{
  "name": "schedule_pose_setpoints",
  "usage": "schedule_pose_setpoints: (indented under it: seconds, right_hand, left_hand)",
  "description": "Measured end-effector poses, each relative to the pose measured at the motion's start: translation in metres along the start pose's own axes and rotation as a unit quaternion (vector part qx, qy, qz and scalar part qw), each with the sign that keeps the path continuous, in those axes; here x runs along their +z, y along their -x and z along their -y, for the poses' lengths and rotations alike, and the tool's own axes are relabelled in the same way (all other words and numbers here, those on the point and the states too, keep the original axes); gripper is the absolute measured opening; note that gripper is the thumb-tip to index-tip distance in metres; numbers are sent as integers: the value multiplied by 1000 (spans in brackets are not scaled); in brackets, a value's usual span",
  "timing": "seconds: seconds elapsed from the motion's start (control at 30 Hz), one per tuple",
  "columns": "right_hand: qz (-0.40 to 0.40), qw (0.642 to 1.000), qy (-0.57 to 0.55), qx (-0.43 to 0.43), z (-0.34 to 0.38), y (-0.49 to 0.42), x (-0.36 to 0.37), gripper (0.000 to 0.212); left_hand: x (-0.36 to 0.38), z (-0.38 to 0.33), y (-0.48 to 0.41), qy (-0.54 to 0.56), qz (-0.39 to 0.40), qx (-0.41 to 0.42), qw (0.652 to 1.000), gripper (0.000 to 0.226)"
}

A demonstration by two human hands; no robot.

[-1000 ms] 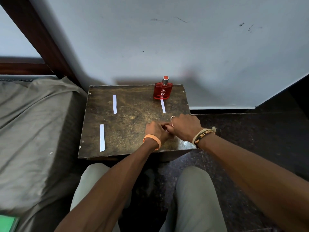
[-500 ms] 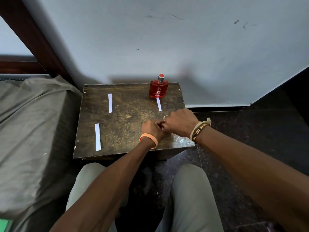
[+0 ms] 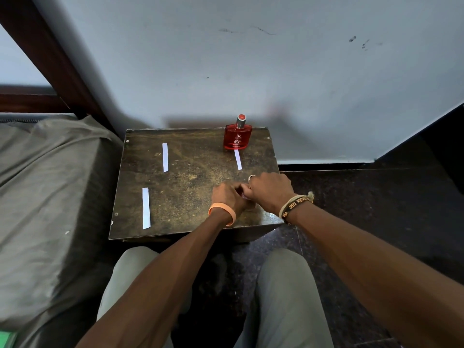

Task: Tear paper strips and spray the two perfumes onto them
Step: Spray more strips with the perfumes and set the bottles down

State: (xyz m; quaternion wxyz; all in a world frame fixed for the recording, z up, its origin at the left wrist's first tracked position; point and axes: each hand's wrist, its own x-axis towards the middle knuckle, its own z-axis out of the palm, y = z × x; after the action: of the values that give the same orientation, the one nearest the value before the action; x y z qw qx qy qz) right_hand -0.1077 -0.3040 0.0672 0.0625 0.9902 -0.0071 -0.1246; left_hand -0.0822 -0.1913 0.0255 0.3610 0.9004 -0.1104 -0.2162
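A red perfume bottle [image 3: 237,138] with a silver neck and red cap stands upright at the back right of the small dark table [image 3: 190,182]. Three white paper strips lie flat: one at the back left [image 3: 165,156], one just in front of the bottle [image 3: 237,160], one at the front left [image 3: 146,208]. My left hand [image 3: 227,197] and my right hand [image 3: 270,193] meet over the table's front right part, fingers curled together on a small pale thing [image 3: 244,195] that is mostly hidden. I cannot tell what it is. A second perfume is not visible.
A grey-covered bed [image 3: 50,192] lies along the table's left side. A pale wall [image 3: 251,71] rises right behind the table, and a dark wooden post [image 3: 50,54] slants at the left. Dark stone floor [image 3: 364,209] spreads to the right. My knees [image 3: 283,285] are under the table's front edge.
Both hands stay pressed together at the same spot on the table's front right. The bottle and strips have not moved; only the view has shifted slightly.
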Motion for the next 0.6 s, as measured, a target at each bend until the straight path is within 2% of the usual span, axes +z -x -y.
schedule_pose_setpoints:
  seconds: [0.07, 0.17, 0.27, 0.47, 0.53, 0.6]
  right_hand:
    - [13, 999, -36, 30, 1, -1, 0, 46]
    - [-12, 999, 30, -26, -4, 0, -6, 46]
    - [-17, 989, 98, -111, -9, -1, -9, 48]
    - [-11, 1000, 1, 16, 6, -2, 0, 42]
    - [-18, 1000, 10, -1, 4, -2, -5, 39]
    - [-22, 997, 54, -55, -2, -4, -8, 37]
  left_hand:
    - [0, 1, 0, 18, 12, 2, 1000, 19]
    - [1, 1, 0, 28, 7, 1, 1000, 27]
    - [1, 0, 0, 7, 0, -2, 1000, 8]
    - [1, 0, -1, -8, 10, 11, 1000, 16]
    - [1, 1, -3, -20, 8, 19, 1000, 19]
    - [2, 2, -3, -21, 2, 22, 1000, 18]
